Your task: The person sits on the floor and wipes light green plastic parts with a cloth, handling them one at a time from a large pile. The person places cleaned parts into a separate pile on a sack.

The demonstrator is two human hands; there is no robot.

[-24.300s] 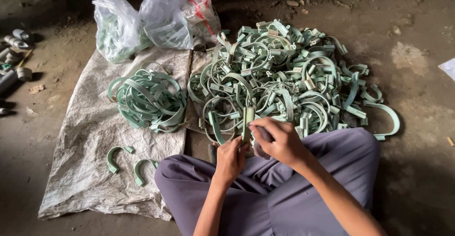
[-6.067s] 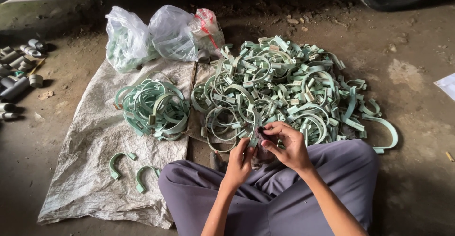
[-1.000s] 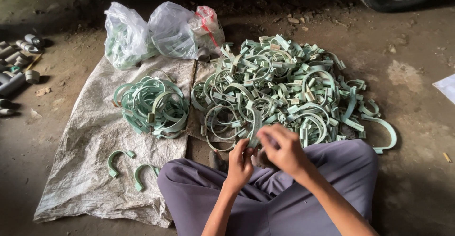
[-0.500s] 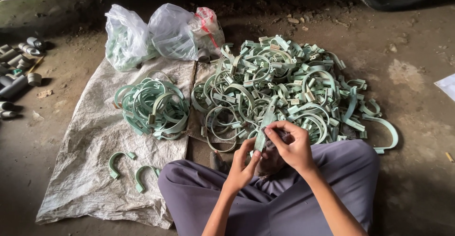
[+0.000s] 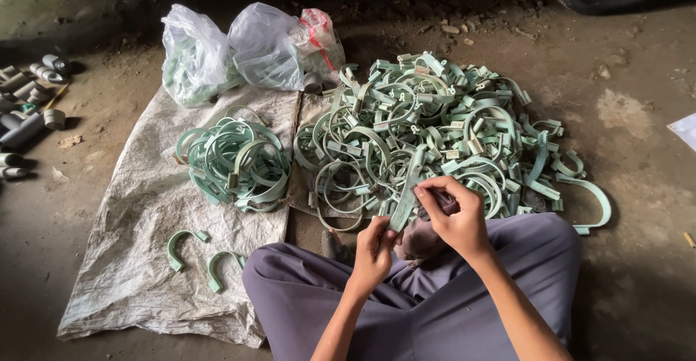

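Fingers point(image 5: 429, 193) of the right hand point(image 5: 455, 220) are pinched shut on the upper end of a pale green curved plastic clamp strip point(image 5: 406, 200); a small dark part shows just beside the fingertips, too blurred to ID. Left hand point(image 5: 373, 249) grips the strip's lower end, fingers closed round it, so the piece is held steady at both ends, tilted, above the lap w/ grey-purple trousers point(image 5: 507, 274).

Taking the strip as landmark: directly beyond it lies the big loose heap of green plastic clamps point(image 5: 428, 125), within easy reach. Left of the strip, well apart, is a smaller, tidier pile of nested green clamp rings point(image 5: 235, 162), looks sorted from the heap. Nearer and further left, two single green half-round clamps point(image 5: 199, 252) lie on the white woven sack sheet point(image 5: 138, 259), which keeps the parts off the dirt floor point(image 5: 638, 114).

Far beyond-left: two clear plastic bags point(image 5: 232, 49), knotted, w/ more green pieces inside; exact contents can't be made out.
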